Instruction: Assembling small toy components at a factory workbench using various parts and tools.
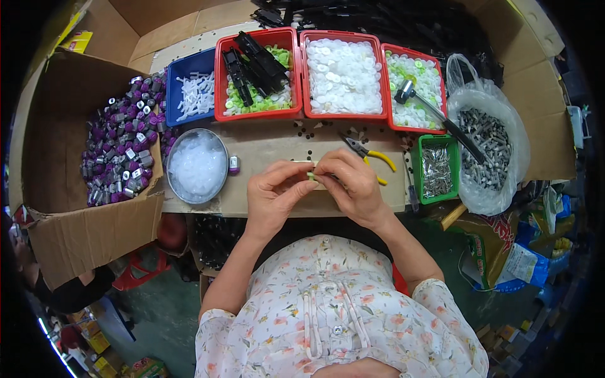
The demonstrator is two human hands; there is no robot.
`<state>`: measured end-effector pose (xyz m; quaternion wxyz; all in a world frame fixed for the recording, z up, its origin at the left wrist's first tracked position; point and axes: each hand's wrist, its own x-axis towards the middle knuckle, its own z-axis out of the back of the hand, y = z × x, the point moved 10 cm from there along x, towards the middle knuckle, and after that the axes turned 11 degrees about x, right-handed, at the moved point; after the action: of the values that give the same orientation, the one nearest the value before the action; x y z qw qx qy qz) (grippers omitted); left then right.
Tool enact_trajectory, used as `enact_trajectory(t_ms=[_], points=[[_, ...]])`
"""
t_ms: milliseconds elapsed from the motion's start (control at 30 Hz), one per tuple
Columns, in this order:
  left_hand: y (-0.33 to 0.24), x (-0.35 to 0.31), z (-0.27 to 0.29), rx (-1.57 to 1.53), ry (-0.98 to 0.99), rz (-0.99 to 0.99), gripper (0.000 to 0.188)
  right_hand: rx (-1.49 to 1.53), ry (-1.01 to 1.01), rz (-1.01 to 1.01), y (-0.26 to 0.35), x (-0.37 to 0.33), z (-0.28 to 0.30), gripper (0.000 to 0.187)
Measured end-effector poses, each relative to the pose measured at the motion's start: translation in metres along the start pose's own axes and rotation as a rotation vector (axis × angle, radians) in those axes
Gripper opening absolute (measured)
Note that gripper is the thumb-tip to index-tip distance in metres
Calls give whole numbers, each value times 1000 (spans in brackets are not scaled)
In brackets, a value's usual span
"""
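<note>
Close together over the near edge of the workbench (252,138), both my hands pinch at one small pale-green plastic piece (311,177). My left hand (275,192) has thumb and forefinger closed on its left side. From the right, the fingertips of my right hand (353,186) meet it and partly cover it, so its full shape is hidden. Beyond my right hand lie yellow-handled pliers (379,159). A small purple and silver part (234,165) stands alone to the left of my hands, beside a round metal bowl (196,200) of clear, jelly-like material.
A cardboard box (94,233) of purple and silver parts is at left. Along the back run a blue bin (169,94) and red bins (302,75) of plastic pieces. A hammer (435,113) lies across the right side, near a green bin (419,170) and a plastic bag (513,126) of metal parts.
</note>
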<state>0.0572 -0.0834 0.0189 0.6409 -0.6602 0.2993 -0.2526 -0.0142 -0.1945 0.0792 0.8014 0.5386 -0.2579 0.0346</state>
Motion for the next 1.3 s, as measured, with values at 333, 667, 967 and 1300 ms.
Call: enact_trajectory(t_ms=[333, 667, 967, 1300], points=[[-40, -22, 16, 943, -246, -457, 36, -172, 69, 19, -20, -2, -11, 16], [-33, -33, -5, 1095, -191, -643, 36, -211, 140, 11, -23, 0, -21, 16], [-32, -32, -15, 1224, -120, -694, 33, -227, 211, 35, -25, 3, -24, 18], [-34, -33, -34, 1508, -26, -768, 34, -319, -3, -36, -6, -6, 41, 15]])
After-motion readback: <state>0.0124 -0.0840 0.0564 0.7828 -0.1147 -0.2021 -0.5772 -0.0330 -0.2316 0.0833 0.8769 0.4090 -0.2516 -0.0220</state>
